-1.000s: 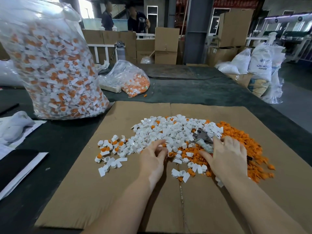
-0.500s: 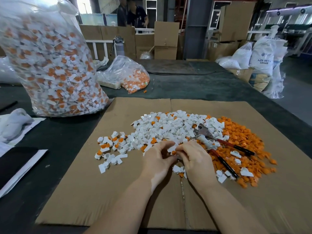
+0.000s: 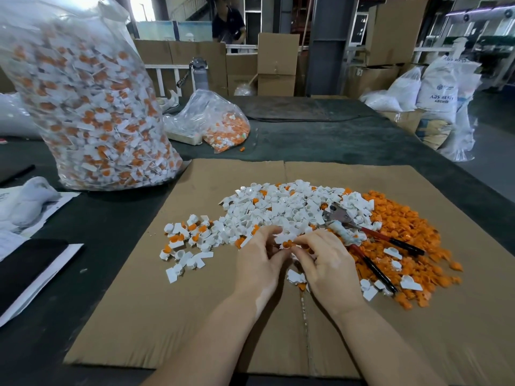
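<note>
**Head view: both hands close on one capped piece**

The right hand point(image 3: 328, 266) has left the pliers point(image 3: 344, 218) since a second ago and come in to meet the left hand point(image 3: 259, 263). The tool now lies loose just right of the right hand, with its head on the white heap and its red-and-black handles splayed over the orange one.

Both hands pinch one small white piece point(image 3: 287, 242) between thumbs and fingertips. It sits just ahead of the knuckles, at the near edge of the heap, with an orange plug showing on it. The likely step is pulling orange from white by hand, without the tool.

Materials:
- **White pieces** point(image 3: 287, 210): hard moulded plastic, matte, short tubes with flat square tabs.
- **Orange plugs** point(image 3: 404, 227): small and rounded, heaped right of the right hand.
- **Cardboard sheet** point(image 3: 195, 316): brown flattened carton with a centre seam, lying under both hands.
- **Clear bag** point(image 3: 92, 115): crinkled film stuffed with mixed pieces, far left and beyond the left hand.
- **Smaller bag** point(image 3: 220, 121): slumped farther ahead.
</note>
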The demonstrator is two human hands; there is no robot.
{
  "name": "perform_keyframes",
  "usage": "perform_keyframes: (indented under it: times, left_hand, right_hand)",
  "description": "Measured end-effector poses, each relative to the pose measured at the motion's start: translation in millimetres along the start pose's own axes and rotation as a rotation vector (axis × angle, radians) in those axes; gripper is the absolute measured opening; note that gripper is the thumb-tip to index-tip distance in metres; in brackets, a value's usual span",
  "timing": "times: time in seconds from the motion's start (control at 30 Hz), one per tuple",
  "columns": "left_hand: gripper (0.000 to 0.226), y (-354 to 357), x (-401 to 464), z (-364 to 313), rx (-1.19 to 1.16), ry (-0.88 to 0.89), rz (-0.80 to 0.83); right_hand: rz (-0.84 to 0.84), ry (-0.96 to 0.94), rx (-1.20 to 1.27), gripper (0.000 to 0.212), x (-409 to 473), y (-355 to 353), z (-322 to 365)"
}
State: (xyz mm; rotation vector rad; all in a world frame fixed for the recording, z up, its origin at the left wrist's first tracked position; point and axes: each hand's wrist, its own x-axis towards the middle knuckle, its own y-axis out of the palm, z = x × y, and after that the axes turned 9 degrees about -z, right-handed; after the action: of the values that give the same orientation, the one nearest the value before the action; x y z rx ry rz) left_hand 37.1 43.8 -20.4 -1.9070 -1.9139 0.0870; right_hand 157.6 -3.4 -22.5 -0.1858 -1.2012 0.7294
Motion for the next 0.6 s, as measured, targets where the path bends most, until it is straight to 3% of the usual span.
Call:
perform_keyframes:
  times: [0.2, 0.33, 0.47, 0.6]
  left_hand:
    - [0.023, -34, 25, 6, 0.118, -0.003, -0.226]
    - [0.024, -62, 49, 19, 0.439, 0.01, -0.357]
    - [0.024, -73, 57, 26, 0.71, -0.017, -0.349]
    - [0.026, -74, 60, 29, 0.768, -0.024, -0.319]
  right_hand:
    - [-0.02, -0.012, 0.001, 0.004, -1, 2, -2]
    - [-0.011, -0.018, 0.002, 0.006, -1, 2, -1]
    - [-0.006, -0.031, -0.016, 0.008, -1, 2, -1]
    - [0.001, -0.025, -0.029, 0.009, -1, 1, -1]
